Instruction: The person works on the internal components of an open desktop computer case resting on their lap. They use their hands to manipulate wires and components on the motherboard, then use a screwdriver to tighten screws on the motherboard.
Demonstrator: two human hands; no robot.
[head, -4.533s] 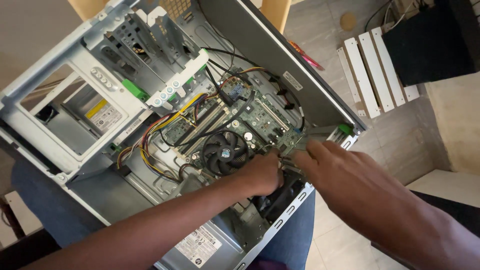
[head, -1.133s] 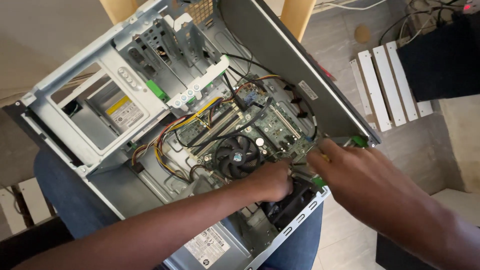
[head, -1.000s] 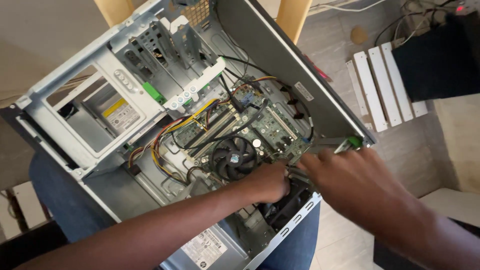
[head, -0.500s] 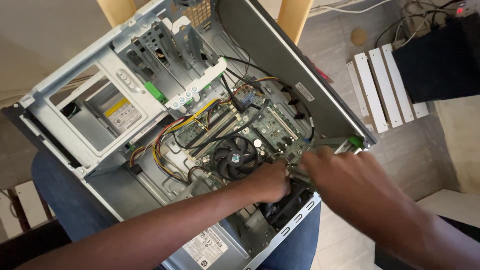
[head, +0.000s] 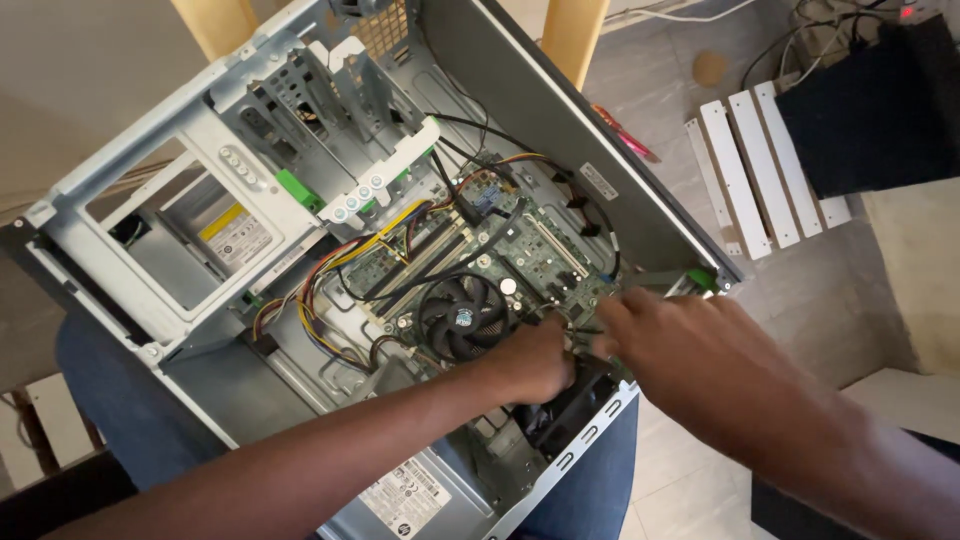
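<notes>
While both hands (head: 540,360) meet, black fan (head: 462,317) sits beside

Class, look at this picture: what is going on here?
A person has an open grey metal desktop computer case resting across their lap. The left hand and right hand meet beside the round black cooling fan, working at thin black cables by the green circuit board. What the fingers grip is hidden.

Open grey computer case (head: 250,190), tilted
</notes>
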